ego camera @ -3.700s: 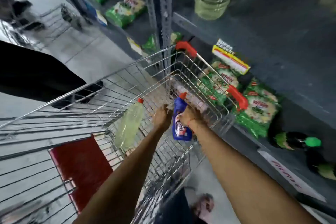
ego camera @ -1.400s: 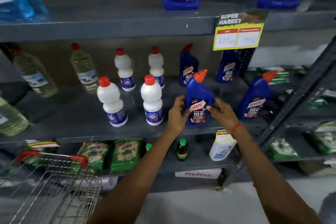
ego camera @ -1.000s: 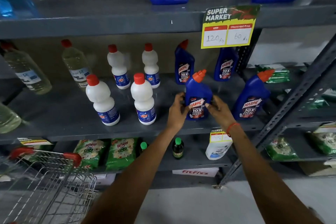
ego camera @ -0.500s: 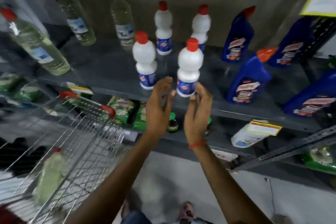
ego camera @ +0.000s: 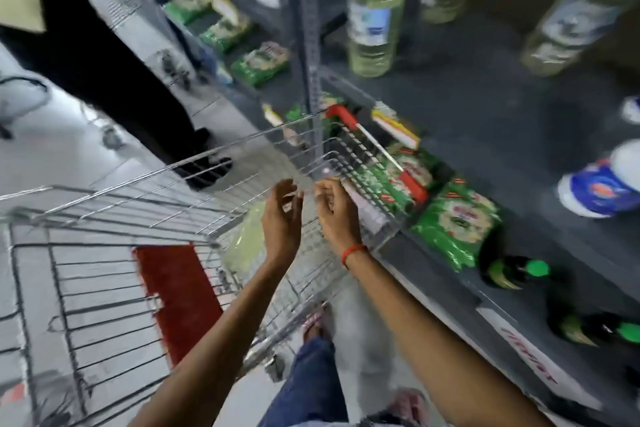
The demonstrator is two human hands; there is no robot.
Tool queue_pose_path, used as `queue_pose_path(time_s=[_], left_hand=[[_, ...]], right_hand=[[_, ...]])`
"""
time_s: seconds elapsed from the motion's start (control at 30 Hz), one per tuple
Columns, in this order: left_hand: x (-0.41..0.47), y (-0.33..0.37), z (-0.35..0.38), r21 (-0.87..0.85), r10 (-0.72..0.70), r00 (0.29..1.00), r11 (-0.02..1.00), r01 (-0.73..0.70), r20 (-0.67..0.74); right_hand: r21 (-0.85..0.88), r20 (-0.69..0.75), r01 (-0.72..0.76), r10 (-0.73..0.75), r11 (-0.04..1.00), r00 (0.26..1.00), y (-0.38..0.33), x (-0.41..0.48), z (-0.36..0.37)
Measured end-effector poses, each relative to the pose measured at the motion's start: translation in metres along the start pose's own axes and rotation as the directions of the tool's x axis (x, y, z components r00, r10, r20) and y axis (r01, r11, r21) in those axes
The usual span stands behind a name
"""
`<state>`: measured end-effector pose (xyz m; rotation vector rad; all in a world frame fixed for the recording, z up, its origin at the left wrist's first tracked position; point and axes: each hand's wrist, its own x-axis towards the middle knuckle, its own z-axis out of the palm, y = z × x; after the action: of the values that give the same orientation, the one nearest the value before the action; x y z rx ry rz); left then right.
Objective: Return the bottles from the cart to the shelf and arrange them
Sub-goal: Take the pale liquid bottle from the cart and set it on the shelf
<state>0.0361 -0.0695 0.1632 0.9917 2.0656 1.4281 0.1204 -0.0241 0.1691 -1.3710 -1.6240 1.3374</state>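
Your shelf [ego camera: 485, 114] fills the right side, dark grey, w/ the wire cart [ego camera: 104, 218] parked against it on the left — red handle grips nearly touching the shelf edge. A red panel [ego camera: 180, 298] sits in the cart's near end. On the shelf: tall clear bottles [ego camera: 374, 10] of pale liquid stand at the top, a white bottle [ego camera: 602, 184] w/ blue label at the right edge. Green packets [ego camera: 453, 222] lie on the level below, beside green-capped dark bottles [ego camera: 512, 270]. One pale yellowish bottle [ego camera: 246, 243] lies in the cart (blurred, partly behind your wrist). Your left hand [ego camera: 282, 218] & right hand [ego camera: 334, 211] hover side by side over the cart — both empty, fingers loosely curled, palms facing, not touching each other. Red thread on your right wrist.
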Motion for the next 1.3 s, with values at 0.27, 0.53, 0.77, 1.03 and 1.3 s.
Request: queue_pose_path(time_s=[0.27, 0.53, 0.77, 1.03, 1.3], left_hand=[[0.065, -0.166, -0.063, 0.194, -0.46, 0.887, 0.868, 0.457, -0.034], [0.106, -0.318, -0.094, 0.477, -0.746, 0.62, 0.649, 0.593, 0.244], [0.124, -0.318, -0.094, 0.712, -0.803, 0.468, 0.568, 0.414, 0.369], [0.106, -0.292, -0.091, 0.626, -0.759, 0.503, 0.638, 0.449, 0.413], [0.104, -0.184, -0.111, 0.299, -0.594, 0.173, 0.61, 0.734, 0.786]], right_hand=[[-0.321, 0.322, -0.353, 0.451, 0.879, 0.832, 0.069, 0.065, 0.15], [-0.322, 0.319, -0.682, 0.754, 0.657, 0.575, 0.152, 0.088, 0.248], [-0.018, 0.226, -0.913, 0.891, 0.407, 0.393, 0.164, 0.109, 0.289], [-0.042, 0.175, -0.896, 0.886, 0.443, 0.43, 0.161, 0.092, 0.257], [0.046, 0.447, -0.779, 0.684, 0.626, 0.576, 0.081, 0.079, 0.115]])
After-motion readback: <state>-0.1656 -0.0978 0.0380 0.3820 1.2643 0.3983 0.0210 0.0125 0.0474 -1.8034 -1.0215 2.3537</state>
